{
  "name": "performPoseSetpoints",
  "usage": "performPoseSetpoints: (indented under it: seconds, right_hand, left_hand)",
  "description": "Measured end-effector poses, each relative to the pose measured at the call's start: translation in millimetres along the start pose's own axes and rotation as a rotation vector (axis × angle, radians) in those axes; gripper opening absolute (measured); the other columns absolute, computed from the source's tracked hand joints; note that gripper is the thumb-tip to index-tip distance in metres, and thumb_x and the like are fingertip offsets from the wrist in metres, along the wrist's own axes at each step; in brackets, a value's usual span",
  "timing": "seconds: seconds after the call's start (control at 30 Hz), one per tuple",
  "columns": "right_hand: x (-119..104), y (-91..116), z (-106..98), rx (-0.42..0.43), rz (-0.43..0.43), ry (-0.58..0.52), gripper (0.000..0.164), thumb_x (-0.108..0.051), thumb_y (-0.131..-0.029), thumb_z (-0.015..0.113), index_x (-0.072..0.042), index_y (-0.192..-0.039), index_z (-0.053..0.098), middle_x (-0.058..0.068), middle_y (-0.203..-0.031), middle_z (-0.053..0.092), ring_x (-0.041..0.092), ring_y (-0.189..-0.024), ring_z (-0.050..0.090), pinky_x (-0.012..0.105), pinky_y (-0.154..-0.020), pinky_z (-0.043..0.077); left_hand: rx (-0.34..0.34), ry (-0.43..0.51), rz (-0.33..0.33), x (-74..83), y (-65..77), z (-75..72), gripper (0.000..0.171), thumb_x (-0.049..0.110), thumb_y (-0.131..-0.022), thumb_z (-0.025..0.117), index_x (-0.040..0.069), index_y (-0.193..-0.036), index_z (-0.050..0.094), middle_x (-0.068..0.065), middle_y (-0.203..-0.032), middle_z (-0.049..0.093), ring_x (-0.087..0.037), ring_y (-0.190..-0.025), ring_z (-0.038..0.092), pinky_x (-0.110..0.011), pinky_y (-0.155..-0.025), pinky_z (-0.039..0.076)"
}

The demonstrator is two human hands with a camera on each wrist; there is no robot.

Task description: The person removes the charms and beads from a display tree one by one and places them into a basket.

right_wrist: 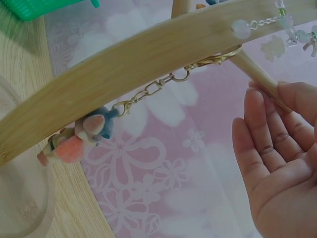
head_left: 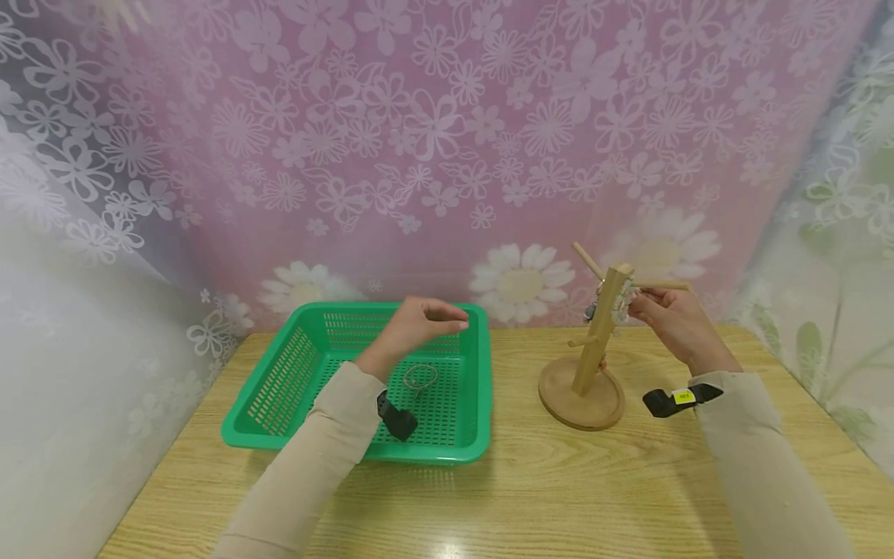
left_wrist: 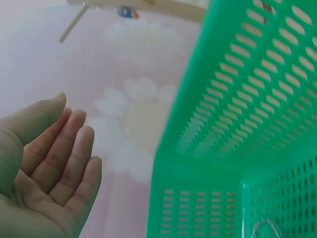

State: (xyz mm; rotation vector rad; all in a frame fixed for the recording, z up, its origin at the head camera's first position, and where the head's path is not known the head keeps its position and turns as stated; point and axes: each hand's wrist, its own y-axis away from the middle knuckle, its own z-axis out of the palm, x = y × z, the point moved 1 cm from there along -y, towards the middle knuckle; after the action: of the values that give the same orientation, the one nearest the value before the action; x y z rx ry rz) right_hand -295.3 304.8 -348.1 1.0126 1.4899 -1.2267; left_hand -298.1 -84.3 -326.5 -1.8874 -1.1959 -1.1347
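A wooden peg stand (head_left: 599, 334) stands at the right, beaded strands (head_left: 622, 301) hanging near its top. In the right wrist view, a gold-chained keychain with a small blue and pink figure (right_wrist: 72, 148) hangs along the post. My right hand (head_left: 670, 317) is at the right peg (right_wrist: 260, 79), whose tip lies between thumb and fingers; the fingers are loosely bent. Whether they touch the peg is unclear. My left hand (head_left: 426, 326) hovers over the green basket (head_left: 485, 388), its fingers slightly bent and holding nothing. A beaded loop (head_left: 421, 377) lies in the basket.
The stand's round base (head_left: 559, 404) rests on the wood-grain table (head_left: 531, 489), right of the basket. A flowered curtain (head_left: 433, 155) hangs behind the table. Other pegs (head_left: 587, 260) stick out from the post at various angles.
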Motion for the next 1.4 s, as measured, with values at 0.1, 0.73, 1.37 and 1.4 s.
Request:
performPoseSetpoints:
  seconds: [0.1, 0.73, 1.37, 1.4]
  right_hand:
    - [0, 0, 1, -0.001, -0.005, 0.008, 0.011, -0.019, -0.096, 0.054, -0.021, -0.105, 0.061, -0.010, -0.095, 0.062, 0.004, -0.084, 0.057, 0.012, -0.079, 0.041]
    - [4, -1, 6, 0.045, 0.008, 0.093, 0.017, -0.022, -0.097, 0.055, -0.014, -0.111, 0.055, -0.013, -0.101, 0.060, 0.004, -0.086, 0.056, 0.009, -0.078, 0.043]
    - [6, -5, 10, 0.036, -0.016, 0.042, 0.018, -0.022, -0.096, 0.055, -0.016, -0.113, 0.055, -0.012, -0.101, 0.061, 0.004, -0.086, 0.057, 0.010, -0.079, 0.044]
    - [7, -5, 10, 0.034, -0.019, 0.033, 0.017, -0.022, -0.096, 0.055, -0.017, -0.112, 0.056, -0.012, -0.101, 0.062, 0.004, -0.086, 0.057, 0.010, -0.079, 0.044]
  left_hand:
    - [-0.004, 0.011, 0.036, 8.6, 1.1, 6.7, 0.021, 0.022, -0.087, 0.070, 0.014, -0.107, 0.072, 0.001, -0.108, 0.067, -0.016, -0.105, 0.060, -0.041, -0.092, 0.047]
    - [-0.008, 0.102, 0.157, 40.2, -6.9, 64.8, 0.020, 0.018, -0.086, 0.070, 0.011, -0.105, 0.073, -0.001, -0.103, 0.070, -0.010, -0.092, 0.065, -0.027, -0.083, 0.051]
    - [0.096, 0.168, 0.168, 68.3, -19.2, 119.5, 0.019, 0.018, -0.085, 0.072, 0.007, -0.100, 0.074, 0.002, -0.091, 0.072, -0.002, -0.073, 0.063, -0.020, -0.070, 0.051]
    - [0.107, 0.165, 0.168, 68.4, -20.1, 121.5, 0.019, 0.018, -0.085, 0.072, 0.007, -0.100, 0.074, 0.002, -0.090, 0.072, -0.002, -0.073, 0.063, -0.019, -0.069, 0.051]
